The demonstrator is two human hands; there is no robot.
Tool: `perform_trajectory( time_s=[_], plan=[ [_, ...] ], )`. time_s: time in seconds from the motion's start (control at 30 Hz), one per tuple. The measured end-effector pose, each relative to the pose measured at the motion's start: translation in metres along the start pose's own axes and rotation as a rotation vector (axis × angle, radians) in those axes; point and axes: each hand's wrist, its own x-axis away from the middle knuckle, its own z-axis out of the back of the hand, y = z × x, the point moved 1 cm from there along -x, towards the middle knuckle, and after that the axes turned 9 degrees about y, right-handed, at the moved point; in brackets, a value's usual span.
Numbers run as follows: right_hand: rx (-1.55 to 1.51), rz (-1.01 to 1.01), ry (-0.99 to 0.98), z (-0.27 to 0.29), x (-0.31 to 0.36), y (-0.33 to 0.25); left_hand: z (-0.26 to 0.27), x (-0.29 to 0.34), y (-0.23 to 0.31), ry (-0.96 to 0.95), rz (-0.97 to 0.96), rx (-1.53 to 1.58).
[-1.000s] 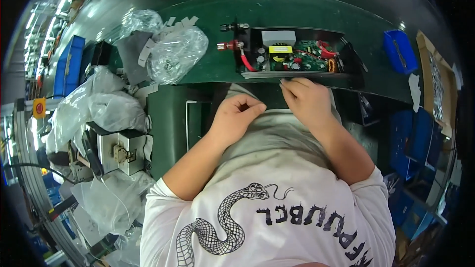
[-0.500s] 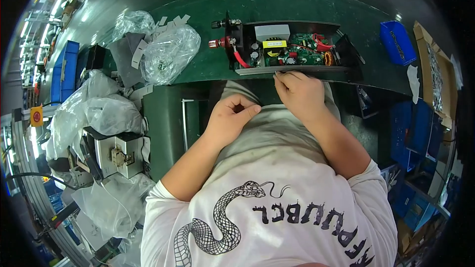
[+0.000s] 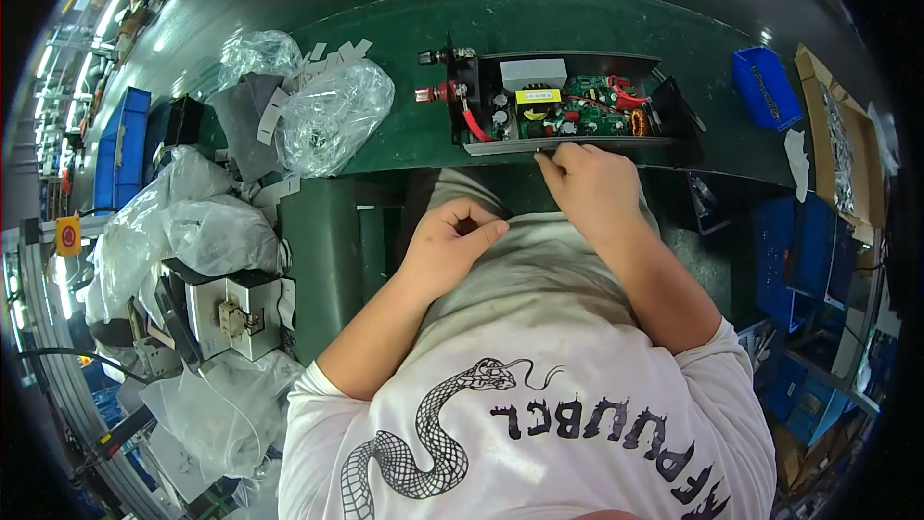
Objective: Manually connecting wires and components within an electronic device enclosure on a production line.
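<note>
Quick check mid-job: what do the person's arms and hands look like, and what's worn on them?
The left hand and right hand are bare, with no gloves. The forearms are bare too; no watch or band shows. The short sleeves are plain white, part of a white shirt with a black snake print and dark lettering.

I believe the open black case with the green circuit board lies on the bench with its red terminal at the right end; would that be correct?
Not quite: in the head view, the red terminal is at the left end of the open black case. The case does hold the green circuit board and lie on the bench.
</note>
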Motion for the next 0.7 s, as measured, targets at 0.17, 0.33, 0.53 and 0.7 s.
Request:
perform_trajectory(
  time_s=[0.17, 0.33, 0.53, 0.7],
  plan=[
    [0.018, 0.299, 0.235, 0.024, -0.012, 0.0, 0.008, -0.002, -0.005, 0.018, 0.044, 0.046],
    [0.043, 0.371, 0.063, 0.019, -0.032, 0.009, 0.018, -0.008, 0.003, 0.02, 0.048, -0.023],
    [0.0, 0.149, -0.044, 0.015, -0.035, -0.002, 0.027, -0.012, -0.001, 0.031, -0.025, -0.071],
    [0.054, 0.084, -0.003, 0.015, -0.042, -0.003, 0.022, -0.016, -0.004, -0.037, -0.03, -0.053]
  ],
)
